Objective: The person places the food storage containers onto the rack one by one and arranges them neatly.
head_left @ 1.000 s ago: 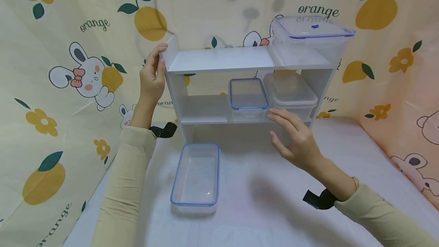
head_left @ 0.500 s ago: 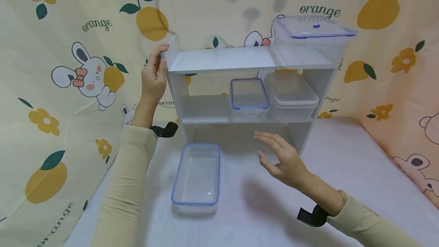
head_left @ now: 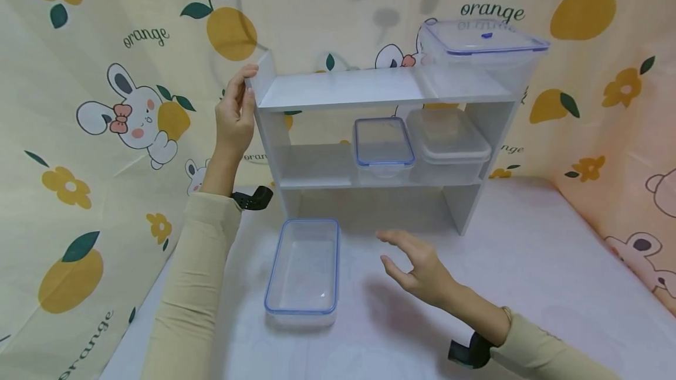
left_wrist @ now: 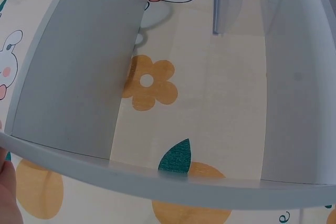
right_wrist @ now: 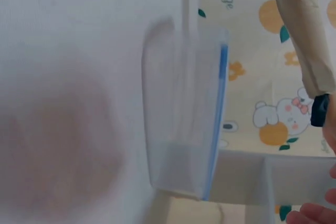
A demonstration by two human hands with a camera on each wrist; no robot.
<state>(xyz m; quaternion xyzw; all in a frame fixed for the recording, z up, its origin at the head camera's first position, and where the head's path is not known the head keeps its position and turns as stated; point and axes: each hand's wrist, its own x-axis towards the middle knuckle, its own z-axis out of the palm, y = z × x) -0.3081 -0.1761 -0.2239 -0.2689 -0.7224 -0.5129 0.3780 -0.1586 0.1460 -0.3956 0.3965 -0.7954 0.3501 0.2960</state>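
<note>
My left hand (head_left: 235, 113) grips the upper left side panel of a white two-tier shelf (head_left: 338, 90). In the left wrist view, part of that hand (left_wrist: 8, 195) shows at the left edge beside the panel. My right hand (head_left: 422, 271) hovers over the table, holding nothing, with thumb and fingers apart and slightly bent. Left of it, a clear plastic food container (head_left: 303, 265) with a blue rim lies on the table before the shelf. The right wrist view shows this container (right_wrist: 181, 114) from the side, apart from the hand.
On the middle shelf stand a small blue-rimmed container (head_left: 384, 142) and a frosted-lidded container (head_left: 449, 136), side by side. A large lidded container (head_left: 486, 46) sits on the top right. A patterned cloth (head_left: 132, 192) hangs behind; white cloth (head_left: 528, 263) covers the table.
My right hand has moved down and left, from in front of the frosted-lidded container to over the table, nearer the blue-rimmed container. The left hand stays on the shelf.
</note>
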